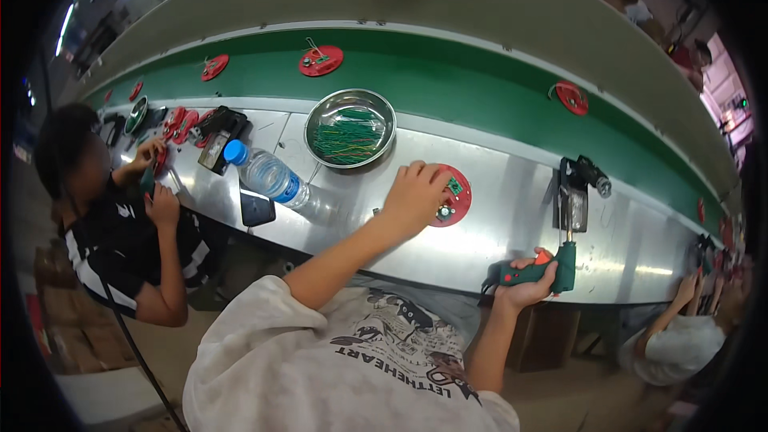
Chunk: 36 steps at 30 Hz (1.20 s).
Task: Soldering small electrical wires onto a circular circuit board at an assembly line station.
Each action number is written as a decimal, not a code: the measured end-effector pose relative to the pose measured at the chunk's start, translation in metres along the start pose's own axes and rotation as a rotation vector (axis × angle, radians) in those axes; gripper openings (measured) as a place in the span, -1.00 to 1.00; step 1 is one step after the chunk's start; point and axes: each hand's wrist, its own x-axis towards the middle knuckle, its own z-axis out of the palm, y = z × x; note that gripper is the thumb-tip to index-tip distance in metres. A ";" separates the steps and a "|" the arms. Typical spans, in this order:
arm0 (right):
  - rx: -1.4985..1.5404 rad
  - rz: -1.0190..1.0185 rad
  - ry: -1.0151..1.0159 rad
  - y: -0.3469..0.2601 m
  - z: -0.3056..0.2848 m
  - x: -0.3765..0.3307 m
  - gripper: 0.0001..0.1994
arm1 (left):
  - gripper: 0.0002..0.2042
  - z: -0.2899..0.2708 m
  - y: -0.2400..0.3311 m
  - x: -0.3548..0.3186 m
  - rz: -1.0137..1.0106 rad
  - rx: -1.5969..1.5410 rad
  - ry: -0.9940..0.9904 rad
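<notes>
The left hand (412,198) lay over the nine o'clock side of a red disc (462,210) that sat flat on the metal tabletop (500,216), a small green circuit board (454,186) showing beyond the fingertips; whether that grip had closed on the disc could not be told. At about half past four from the disc, the right hand (525,292) had its grip wrapped around a green gun-shaped tool (565,270), its metal nozzle pointing toward twelve o'clock. A black stand (578,208) stood at three o'clock from the disc. At ten o'clock was a steel bowl (346,98) holding green wires (348,141); near nine o'clock, a blue-capped bottle (270,174) lay beside a dark phone (258,210).
</notes>
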 end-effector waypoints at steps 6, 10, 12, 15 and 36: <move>0.050 0.006 -0.052 -0.003 0.002 -0.004 -0.55 | -0.62 0.008 -0.007 -0.021 0.019 -0.085 0.086; 0.107 0.048 -0.076 0.000 -0.007 0.004 -0.56 | -0.66 -0.004 -0.016 -0.033 0.003 -0.318 0.027; 0.122 0.047 -0.101 0.000 -0.011 0.003 -0.57 | -0.65 -0.009 -0.011 -0.051 -0.020 -0.337 0.024; 0.118 0.062 -0.092 -0.004 -0.009 -0.003 -0.59 | -0.66 -0.016 -0.008 -0.071 -0.035 -0.343 0.070; 0.060 0.027 -0.250 -0.006 -0.010 -0.008 -0.65 | -0.72 -0.019 -0.005 -0.079 -0.026 -0.304 0.112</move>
